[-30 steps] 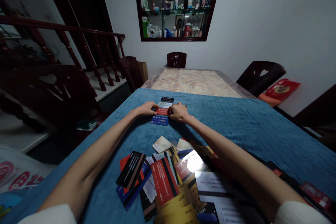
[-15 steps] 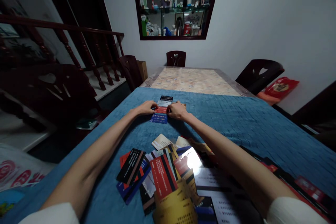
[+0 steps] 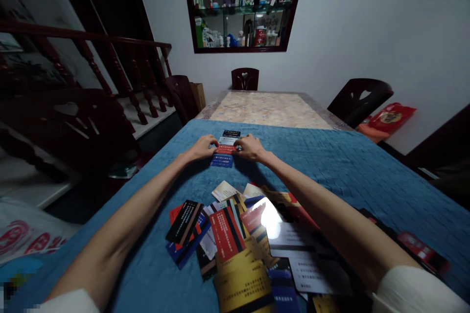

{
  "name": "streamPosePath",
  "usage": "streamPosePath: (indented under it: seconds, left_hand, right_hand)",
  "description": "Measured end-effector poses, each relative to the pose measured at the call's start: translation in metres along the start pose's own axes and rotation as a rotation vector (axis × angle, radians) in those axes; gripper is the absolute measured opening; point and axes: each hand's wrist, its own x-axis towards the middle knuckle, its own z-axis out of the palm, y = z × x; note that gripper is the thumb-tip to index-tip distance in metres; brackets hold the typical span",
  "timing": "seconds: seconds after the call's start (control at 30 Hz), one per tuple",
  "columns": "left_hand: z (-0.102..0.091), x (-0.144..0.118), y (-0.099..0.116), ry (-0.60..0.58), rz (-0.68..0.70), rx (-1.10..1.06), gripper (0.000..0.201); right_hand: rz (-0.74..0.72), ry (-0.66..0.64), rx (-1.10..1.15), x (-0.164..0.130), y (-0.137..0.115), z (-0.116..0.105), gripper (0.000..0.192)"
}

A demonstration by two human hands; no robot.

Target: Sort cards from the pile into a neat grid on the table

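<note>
Left hand (image 3: 201,147) and right hand (image 3: 250,147) pinching opposite edges of glossy rectangular cards (image 3: 224,148), overlapped on quilted blue cloth (image 3: 348,166).

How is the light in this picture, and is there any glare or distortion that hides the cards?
Head view: the room is dim; glare whitens one card in the loose pile near the person. Wide-lens distortion stretches both forearms at the edges. The small row of cards between left hand and right hand stays readable by colour only.

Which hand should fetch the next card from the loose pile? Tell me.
Probably either: left hand and right hand both rest on the overlapping row of plastic cards, equally far from the scattered card pile.
</note>
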Motion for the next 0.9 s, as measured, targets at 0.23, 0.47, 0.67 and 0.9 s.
streamPosePath:
  seconds: [0.23, 0.47, 0.67, 0.9]
  left_hand:
    - [-0.006, -0.016, 0.022, 0.051, 0.073, -0.047, 0.024]
    - [-0.005, -0.034, 0.064, 0.095, 0.134, -0.087, 0.018]
    - [0.005, -0.054, 0.113, 0.112, 0.26, -0.167, 0.016]
    - [0.013, -0.083, 0.168, 0.069, 0.34, -0.159, 0.015]
  right_hand:
    - [-0.03, 0.038, 0.005, -0.03, 0.006, -0.009, 0.035]
    - [-0.066, 0.094, -0.01, -0.068, 0.017, -0.008, 0.029]
    - [-0.077, 0.137, 0.03, -0.113, 0.023, -0.009, 0.024]
    - [-0.115, 0.236, 0.118, -0.169, 0.035, 0.002, 0.021]
